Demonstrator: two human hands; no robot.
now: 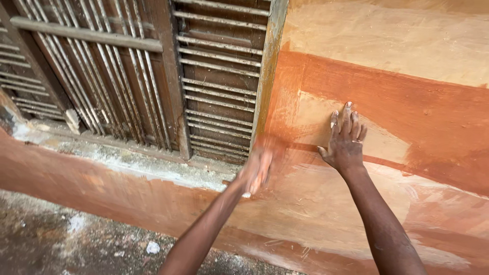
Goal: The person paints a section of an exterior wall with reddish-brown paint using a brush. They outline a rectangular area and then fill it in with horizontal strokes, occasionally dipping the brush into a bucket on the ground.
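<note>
We find the right hand (pixel 345 143) laid flat and open against the wall (pixel 407 117), fingers together and pointing up, thumb out to the left, with pale smears on the fingertips. Its forearm runs straight up from the lower right edge of view. The palm rests where a pale tan patch meets the darker orange-red band.

The left hand (pixel 258 166) is blurred; we cannot tell whether it is open or closed, or whether it grips anything. It sits against the wall low and left of the right hand, just beside the window frame's corner, arm extended from bottom centre.

Left of both hands stands a dark wooden shutter (pixel 219 76) with horizontal slats, and beyond it vertical window bars (pixel 102 66). Below runs a rough, whitish sill (pixel 127 158). The ground (pixel 61 239) is grey with scattered pale flecks.
</note>
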